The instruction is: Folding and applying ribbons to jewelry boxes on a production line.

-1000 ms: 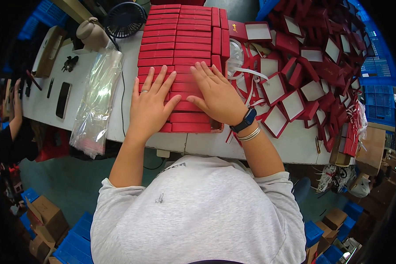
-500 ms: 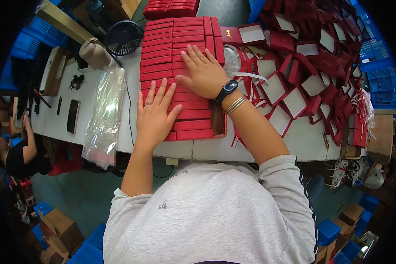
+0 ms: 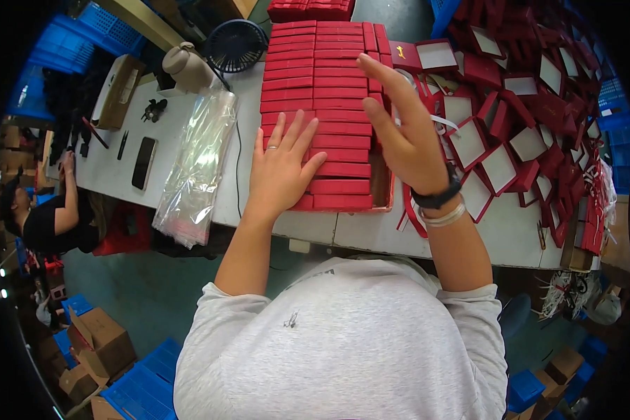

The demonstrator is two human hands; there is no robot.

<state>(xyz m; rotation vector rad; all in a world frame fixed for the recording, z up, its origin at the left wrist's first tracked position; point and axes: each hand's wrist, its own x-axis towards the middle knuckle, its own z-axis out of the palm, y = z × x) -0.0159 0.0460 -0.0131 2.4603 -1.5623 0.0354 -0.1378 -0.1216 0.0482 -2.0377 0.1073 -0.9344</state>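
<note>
Rows of slim red boxes (image 3: 287,82) stand packed tightly in an open carton, whose near right corner (image 3: 383,183) shows a narrow bare strip. My left hand (image 3: 283,166) lies flat across the near left boxes, fingers spread, a ring on one finger. Above the right side of the carton my right hand (image 3: 411,136) is raised on edge, thumb apart from the fingers, with nothing in it. A dark watch (image 3: 437,196) and bracelets circle that wrist. The right hand hides part of the carton's right column.
Heaped red box lids and trays (image 3: 500,168) cover the table's right side. At left lie clear plastic bags (image 3: 197,168), a phone (image 3: 144,163), a black fan (image 3: 236,46) and a beige bottle (image 3: 187,68). Another person (image 3: 49,217) works at far left.
My right hand has lifted off the boxes and moved right, turning on edge. The left hand stays flat on the boxes. The whole view has shifted a little.
</note>
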